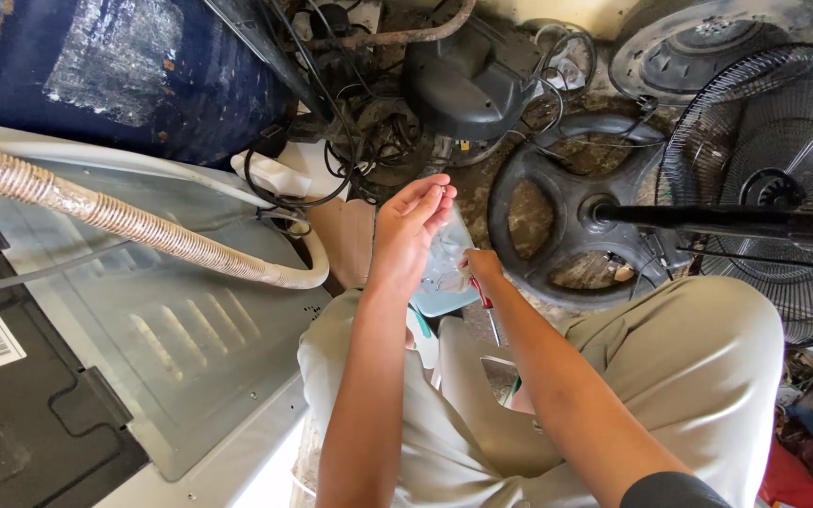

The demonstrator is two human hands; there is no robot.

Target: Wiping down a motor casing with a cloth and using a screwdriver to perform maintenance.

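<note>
Small metal part point(441, 189), too tiny to identify, was pinched between the fingertips of the left hand point(406, 230), raised above the lap; that grip was closed on it, the other fingers loosely curled. Below it, the right hand point(482, 266) rested against a clear, crinkled plastic bag point(444, 259) lying on a pale blue plastic piece point(444, 299). Its grip was shut around a slim screwdriver with a red handle and steel shaft point(487, 310), pointing down between the knees. Just beside stood the round black plastic fan base point(566, 212) with spoked openings, and a black wire fan grille point(783, 188). A ribbed beige hose point(115, 218) crossed the grey louvred sheet-metal panel point(162, 329) on the left.
</note>
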